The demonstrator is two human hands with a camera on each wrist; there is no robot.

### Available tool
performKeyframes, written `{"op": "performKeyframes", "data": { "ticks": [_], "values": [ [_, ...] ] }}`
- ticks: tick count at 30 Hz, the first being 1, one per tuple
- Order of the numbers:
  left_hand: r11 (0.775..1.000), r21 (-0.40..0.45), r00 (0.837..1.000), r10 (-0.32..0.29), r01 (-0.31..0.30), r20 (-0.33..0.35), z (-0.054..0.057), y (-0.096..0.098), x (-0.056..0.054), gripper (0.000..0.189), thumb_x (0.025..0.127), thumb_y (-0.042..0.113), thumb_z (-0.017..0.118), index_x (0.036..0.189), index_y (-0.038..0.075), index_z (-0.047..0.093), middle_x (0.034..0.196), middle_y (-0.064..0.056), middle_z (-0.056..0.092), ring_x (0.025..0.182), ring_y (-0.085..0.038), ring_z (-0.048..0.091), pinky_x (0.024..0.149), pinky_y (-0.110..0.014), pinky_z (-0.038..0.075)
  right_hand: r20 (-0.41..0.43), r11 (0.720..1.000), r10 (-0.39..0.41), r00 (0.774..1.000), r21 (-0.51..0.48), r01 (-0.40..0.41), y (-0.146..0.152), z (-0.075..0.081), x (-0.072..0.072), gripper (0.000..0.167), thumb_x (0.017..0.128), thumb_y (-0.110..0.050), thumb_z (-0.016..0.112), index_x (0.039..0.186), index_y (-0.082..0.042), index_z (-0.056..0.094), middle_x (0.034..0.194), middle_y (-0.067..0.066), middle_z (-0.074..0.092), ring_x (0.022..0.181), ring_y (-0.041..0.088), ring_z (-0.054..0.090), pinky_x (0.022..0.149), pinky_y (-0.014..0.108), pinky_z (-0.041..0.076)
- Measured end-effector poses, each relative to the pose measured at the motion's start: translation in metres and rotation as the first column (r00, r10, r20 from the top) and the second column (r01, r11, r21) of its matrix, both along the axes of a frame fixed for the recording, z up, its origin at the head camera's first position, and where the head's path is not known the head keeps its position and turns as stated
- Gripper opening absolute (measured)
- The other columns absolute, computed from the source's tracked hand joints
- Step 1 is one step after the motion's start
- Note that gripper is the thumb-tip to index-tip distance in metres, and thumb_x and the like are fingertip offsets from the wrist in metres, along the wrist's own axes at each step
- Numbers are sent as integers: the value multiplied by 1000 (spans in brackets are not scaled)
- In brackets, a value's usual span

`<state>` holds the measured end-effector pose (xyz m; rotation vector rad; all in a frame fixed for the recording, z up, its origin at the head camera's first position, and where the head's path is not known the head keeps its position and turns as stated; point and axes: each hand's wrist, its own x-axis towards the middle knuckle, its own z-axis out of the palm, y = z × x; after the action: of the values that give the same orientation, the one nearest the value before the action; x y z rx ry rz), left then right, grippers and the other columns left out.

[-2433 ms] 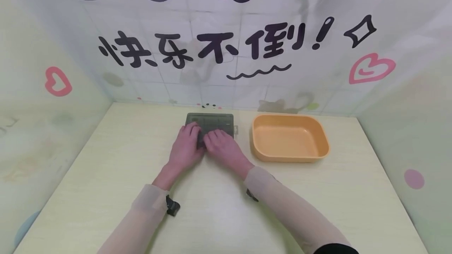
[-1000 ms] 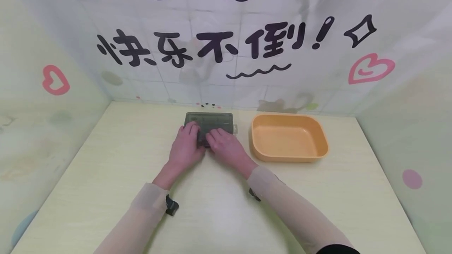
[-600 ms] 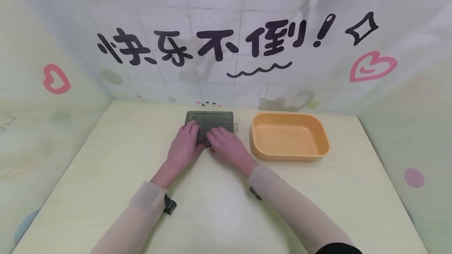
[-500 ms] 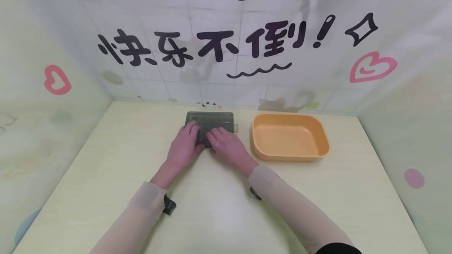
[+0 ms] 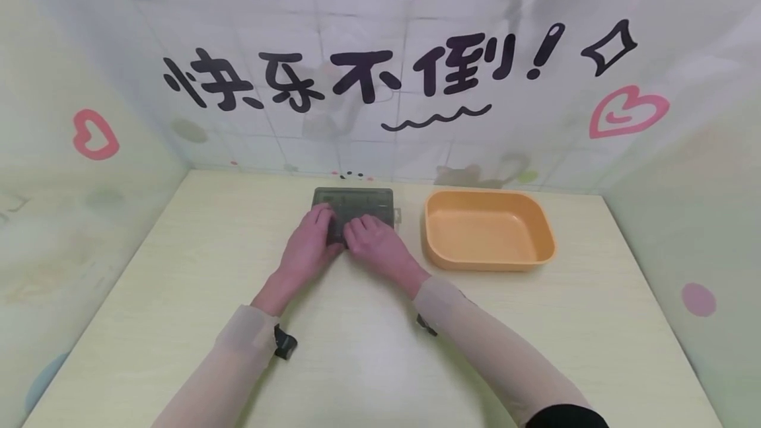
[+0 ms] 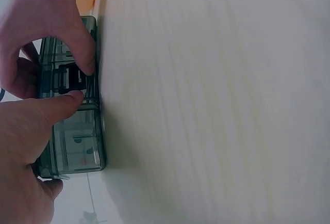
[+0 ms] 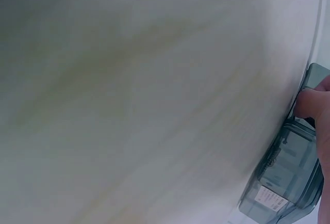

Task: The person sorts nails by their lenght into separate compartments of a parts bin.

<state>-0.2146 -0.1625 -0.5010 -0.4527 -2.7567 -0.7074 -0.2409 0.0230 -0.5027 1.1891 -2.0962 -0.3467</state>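
Note:
A flat, translucent grey-green plastic storage box with inner compartments lies on the table near the back wall. My left hand grips its left part, fingers over the lid and thumb on the front side. Beside it, my right hand holds the front edge near the middle with curled fingers. In the left wrist view a black latch sits between the two thumbs, the right thumb close against it. The right wrist view shows a white label on the box. Part of the lid is hidden under both hands.
To the right of the box stands an orange rectangular basin. A pale wood-grain table reaches up to a printed back wall, with side walls at left and right. A clear tab sticks out from the box's right side.
My right hand has shifted slightly left along the box's front edge, closer to the left hand. The left hand and the box stay nearly in place.

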Motion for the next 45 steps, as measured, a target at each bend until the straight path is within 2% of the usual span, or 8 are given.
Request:
{"op": "performKeyframes", "data": {
  "ticks": [5, 9, 11, 15, 20, 30, 37, 45],
  "values": [
    [1000, 16, 1000, -18, 18, 21, 2, -2, -1, 52, 79, 1, 85, 121, -6, 55, 140, -24, 49, 124, -41, 54, 104, -51, 51, -37, 1000, 20, 999, 5, -20, 1, 0, 2, 15, 98, -4, 60, 107, -1, 72, 100, 11, 73, 91, 21, 69, 88, 32, 60],
    [998, 34, 997, -48, 46, 56, 3, -7, -1, 53, 77, -6, 79, 124, -5, 54, 145, -23, 46, 126, -44, 54, 107, -53, 49, 102, 999, 43, 994, -30, -40, 7, 0, 2, 33, 97, -23, 67, 118, 1, 71, 111, 13, 72, 102, 24, 68, 97, 33, 57],
    [996, 54, 996, -70, 67, 62, 1, -11, -2, 54, 77, -6, 78, 125, -4, 55, 148, -23, 45, 128, -45, 54, 109, -55, 47, 199, 996, 59, 978, -81, -44, 11, 0, 1, 44, 95, -34, 70, 122, 0, 70, 116, 12, 72, 107, 25, 68, 99, 33, 56],
    [979, 155, 989, -139, 130, 49, -4, -23, -3, 50, 78, -6, 80, 124, -5, 60, 149, -24, 48, 136, -46, 48, 115, -57, 38, 330, 970, 116, 937, -239, -36, 17, -1, 1, 42, 91, -34, 78, 121, -4, 74, 121, 11, 73, 111, 25, 70, 98, 34, 57],
    [948, 276, 982, -182, 161, 53, -2, -32, -4, 46, 81, -4, 82, 125, -4, 68, 148, -20, 54, 142, -40, 43, 119, -55, 32, 388, 913, 229, 893, -404, -58, 21, -5, -4, 33, 89, -25, 83, 115, -7, 78, 120, 9, 74, 112, 24, 71, 97, 36, 57],
    [949, 269, 981, -185, 161, 65, -2, -32, -8, 45, 84, -2, 80, 128, -1, 69, 147, -15, 54, 146, -35, 40, 119, -55, 32, 369, 864, 254, 894, -502, -38, 17, -9, -9, 27, 86, -25, 85, 107, -9, 81, 115, 7, 75, 107, 22, 73, 93, 35, 58],
    [949, 267, 983, -181, 169, 21, 0, -28, -10, 44, 83, -2, 81, 126, -2, 70, 144, -16, 56, 143, -36, 44, 117, -56, 35, 358, 870, 214, 909, -493, -11, 18, -7, -8, 23, 89, -27, 82, 106, -12, 81, 116, 5, 75, 107, 21, 73, 93, 35, 59],
    [952, 261, 986, -168, 161, 5, -4, -26, -3, 42, 82, -2, 83, 123, -4, 71, 142, -17, 59, 139, -37, 48, 115, -55, 38, 325, 863, 222, 919, -505, -29, 17, -8, -2, 21, 87, -27, 83, 101, -11, 82, 111, 5, 77, 102, 20, 74, 92, 33, 59]
  ]
}}
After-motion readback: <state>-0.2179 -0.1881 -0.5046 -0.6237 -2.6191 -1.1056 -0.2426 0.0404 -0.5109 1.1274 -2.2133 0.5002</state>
